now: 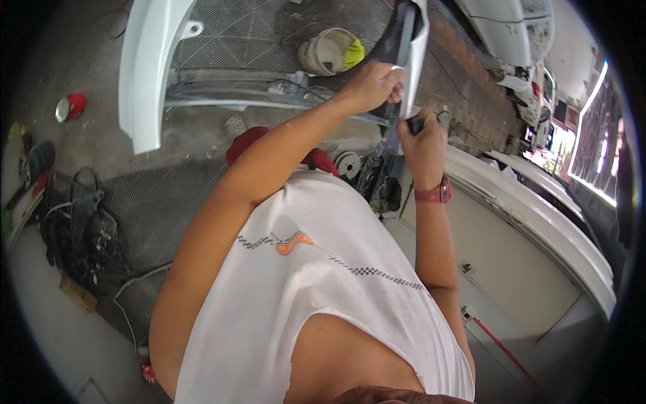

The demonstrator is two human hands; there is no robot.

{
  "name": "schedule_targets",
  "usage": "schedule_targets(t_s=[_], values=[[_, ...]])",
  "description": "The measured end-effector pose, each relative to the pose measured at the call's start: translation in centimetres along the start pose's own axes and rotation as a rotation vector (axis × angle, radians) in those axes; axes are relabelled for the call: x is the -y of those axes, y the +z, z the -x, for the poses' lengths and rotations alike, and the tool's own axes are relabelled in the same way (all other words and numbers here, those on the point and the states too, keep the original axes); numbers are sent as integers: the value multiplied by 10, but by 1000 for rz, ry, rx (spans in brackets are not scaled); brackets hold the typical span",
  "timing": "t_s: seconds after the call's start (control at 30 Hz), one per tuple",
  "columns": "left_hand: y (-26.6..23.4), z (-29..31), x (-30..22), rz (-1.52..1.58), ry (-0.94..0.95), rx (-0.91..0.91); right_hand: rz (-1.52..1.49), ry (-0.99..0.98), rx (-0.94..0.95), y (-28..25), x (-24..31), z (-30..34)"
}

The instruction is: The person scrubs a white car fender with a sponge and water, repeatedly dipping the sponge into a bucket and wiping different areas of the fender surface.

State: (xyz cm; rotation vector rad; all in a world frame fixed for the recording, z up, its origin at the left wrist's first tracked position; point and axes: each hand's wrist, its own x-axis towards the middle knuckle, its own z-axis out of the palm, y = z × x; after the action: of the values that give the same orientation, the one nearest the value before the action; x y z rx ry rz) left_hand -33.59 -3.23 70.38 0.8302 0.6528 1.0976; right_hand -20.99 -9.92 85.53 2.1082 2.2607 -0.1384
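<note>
A long white car body panel point(416, 64) stands on edge ahead of me, with a grey strip along its inner side. My left hand point(377, 86) reaches to this inner edge with its fingers curled. What sits in those fingers, if anything, is hidden. Close to the panel's lower end, my right hand point(425, 151) is closed around a small black block-like piece point(415, 125), partly covered by the fingers. A red watch is on the right wrist.
Another white curved panel point(145, 81) hangs at the left, beside grey metal bars point(235, 102). Beyond them stands a bucket point(326, 54) with a yellow-green cloth. A red can point(70, 108) lies on the floor; a white vehicle door point(498, 236) is to my right.
</note>
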Motion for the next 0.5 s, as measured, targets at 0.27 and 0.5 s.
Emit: schedule_targets(t_s=[0.27, 0.5], values=[[14, 29, -4, -127, -102, 54, -503, 99, -207, -35, -14, 46], [0, 48, -15, -487, 32, 88, -557, 132, -84, -26, -9, 35]])
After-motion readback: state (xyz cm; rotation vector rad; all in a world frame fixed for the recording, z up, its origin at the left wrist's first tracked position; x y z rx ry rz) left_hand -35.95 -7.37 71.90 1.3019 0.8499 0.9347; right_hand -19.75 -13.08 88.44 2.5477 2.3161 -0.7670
